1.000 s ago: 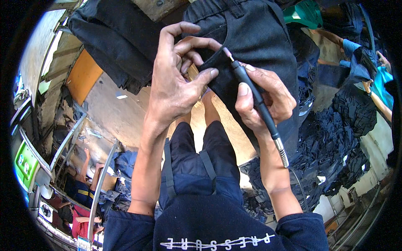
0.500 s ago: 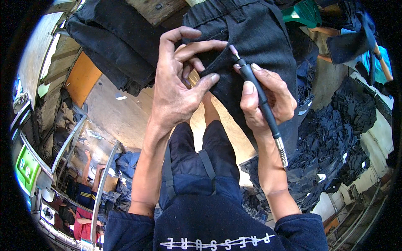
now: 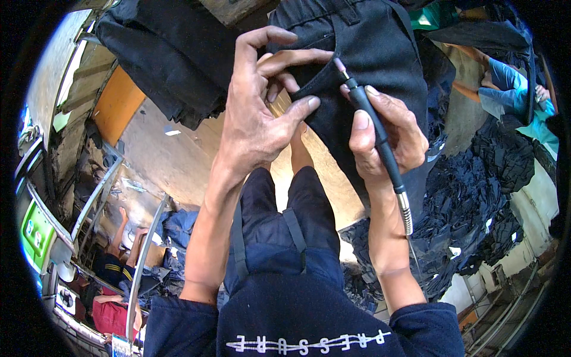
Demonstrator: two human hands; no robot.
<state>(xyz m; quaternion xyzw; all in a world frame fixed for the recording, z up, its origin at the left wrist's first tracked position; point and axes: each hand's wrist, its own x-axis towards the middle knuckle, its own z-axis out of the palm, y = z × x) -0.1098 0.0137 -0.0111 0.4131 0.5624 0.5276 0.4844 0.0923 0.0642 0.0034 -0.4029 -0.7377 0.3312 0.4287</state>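
Left hand [image 3: 262,113] pinched the dark trousers [image 3: 369,65]; right hand [image 3: 386,134] gripped the pen-like tool [image 3: 372,122], its tip seemingly close enough to nick those fingers.

Black on black, with small bright spots

Black trousers [image 3: 363,53], black tool [image 3: 375,128] with silver spring end, orange board [image 3: 116,104], green box [image 3: 35,235], navy sleeves.

I cannot see the tool [image 3: 376,132] tip's contact point; the left hand [image 3: 259,113] hides the dark trousers [image 3: 363,41] beneath it. The trousers' waistband is cut off at the top edge.
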